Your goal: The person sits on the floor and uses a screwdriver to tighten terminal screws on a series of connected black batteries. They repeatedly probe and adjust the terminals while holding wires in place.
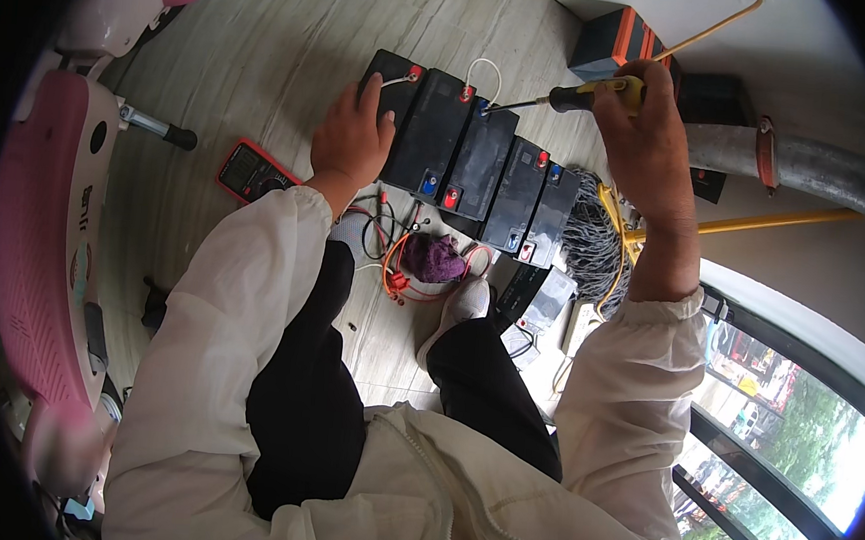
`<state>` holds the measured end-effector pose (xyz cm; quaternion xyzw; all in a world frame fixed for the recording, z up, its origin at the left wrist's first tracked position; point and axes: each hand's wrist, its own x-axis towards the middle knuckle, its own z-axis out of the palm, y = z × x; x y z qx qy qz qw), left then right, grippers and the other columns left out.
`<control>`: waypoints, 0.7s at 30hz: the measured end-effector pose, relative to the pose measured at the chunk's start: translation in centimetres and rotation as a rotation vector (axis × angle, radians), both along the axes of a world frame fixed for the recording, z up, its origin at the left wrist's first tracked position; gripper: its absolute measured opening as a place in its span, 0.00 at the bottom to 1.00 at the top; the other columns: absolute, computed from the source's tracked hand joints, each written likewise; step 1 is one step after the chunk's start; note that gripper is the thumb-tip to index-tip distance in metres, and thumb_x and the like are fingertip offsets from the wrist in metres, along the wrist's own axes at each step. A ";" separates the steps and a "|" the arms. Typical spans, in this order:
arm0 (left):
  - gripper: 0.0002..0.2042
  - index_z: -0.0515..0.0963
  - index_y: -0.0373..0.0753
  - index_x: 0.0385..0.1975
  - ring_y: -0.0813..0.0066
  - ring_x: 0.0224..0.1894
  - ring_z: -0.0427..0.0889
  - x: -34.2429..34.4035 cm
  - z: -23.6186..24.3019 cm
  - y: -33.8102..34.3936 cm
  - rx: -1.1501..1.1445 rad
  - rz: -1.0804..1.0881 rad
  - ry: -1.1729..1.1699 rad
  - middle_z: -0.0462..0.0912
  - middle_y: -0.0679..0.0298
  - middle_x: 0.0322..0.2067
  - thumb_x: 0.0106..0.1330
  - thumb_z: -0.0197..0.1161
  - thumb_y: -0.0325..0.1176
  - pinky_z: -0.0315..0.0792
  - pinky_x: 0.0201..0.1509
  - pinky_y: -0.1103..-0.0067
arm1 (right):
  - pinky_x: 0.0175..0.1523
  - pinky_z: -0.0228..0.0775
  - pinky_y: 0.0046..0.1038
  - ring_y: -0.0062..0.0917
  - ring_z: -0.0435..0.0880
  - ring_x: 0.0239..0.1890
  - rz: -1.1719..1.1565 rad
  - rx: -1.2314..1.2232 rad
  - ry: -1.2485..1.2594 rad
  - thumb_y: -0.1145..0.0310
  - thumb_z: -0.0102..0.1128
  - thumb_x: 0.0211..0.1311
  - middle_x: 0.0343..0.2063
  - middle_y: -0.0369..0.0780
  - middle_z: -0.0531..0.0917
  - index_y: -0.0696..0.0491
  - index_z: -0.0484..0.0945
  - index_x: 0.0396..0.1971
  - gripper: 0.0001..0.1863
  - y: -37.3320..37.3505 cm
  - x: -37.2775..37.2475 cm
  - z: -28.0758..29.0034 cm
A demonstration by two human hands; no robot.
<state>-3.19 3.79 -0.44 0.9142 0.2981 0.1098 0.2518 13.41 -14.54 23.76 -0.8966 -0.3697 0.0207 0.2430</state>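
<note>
Pale wood-grain floor (268, 38) stretches under soft daylight. A pink scooter (38, 242) stands along the left. On the right, a grey pipe (821, 167) runs above dark-framed windows (773, 414) showing green trees outside. A white wall (662, 0) sits at top.

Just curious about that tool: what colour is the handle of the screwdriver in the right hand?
Yellow and black; the screwdriver handle shows best in the head view.

Glossy black plastic batteries (470, 157) sit on a matt wood-grain floor (267, 48); the screwdriver (575, 97) has a metal shaft and rubbery handle.
</note>
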 end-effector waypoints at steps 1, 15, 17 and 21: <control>0.28 0.62 0.48 0.70 0.48 0.57 0.77 0.0 0.0 0.0 -0.001 -0.001 -0.001 0.71 0.52 0.60 0.71 0.57 0.45 0.77 0.53 0.57 | 0.46 0.80 0.38 0.45 0.88 0.39 0.010 0.020 -0.003 0.55 0.61 0.69 0.36 0.52 0.86 0.57 0.71 0.48 0.21 0.0 0.0 -0.1; 0.28 0.62 0.48 0.70 0.49 0.58 0.76 0.0 0.1 0.0 -0.001 0.001 -0.003 0.71 0.53 0.60 0.71 0.57 0.45 0.77 0.54 0.58 | 0.45 0.80 0.38 0.42 0.89 0.38 -0.044 0.071 -0.011 0.56 0.62 0.70 0.34 0.51 0.86 0.55 0.72 0.48 0.19 0.1 -0.4 -0.6; 0.28 0.62 0.47 0.70 0.50 0.58 0.76 0.0 0.2 0.0 -0.008 -0.001 0.003 0.71 0.53 0.60 0.71 0.57 0.45 0.77 0.54 0.58 | 0.45 0.80 0.37 0.41 0.89 0.38 -0.074 0.052 -0.001 0.56 0.62 0.70 0.34 0.51 0.86 0.56 0.72 0.48 0.19 0.2 -0.4 -0.4; 0.28 0.62 0.47 0.70 0.49 0.57 0.76 0.0 0.3 0.0 -0.007 -0.008 -0.005 0.71 0.53 0.59 0.71 0.57 0.44 0.77 0.53 0.58 | 0.46 0.80 0.36 0.41 0.89 0.38 -0.178 -0.070 -0.009 0.58 0.60 0.70 0.36 0.51 0.85 0.56 0.72 0.47 0.17 0.6 -0.7 0.1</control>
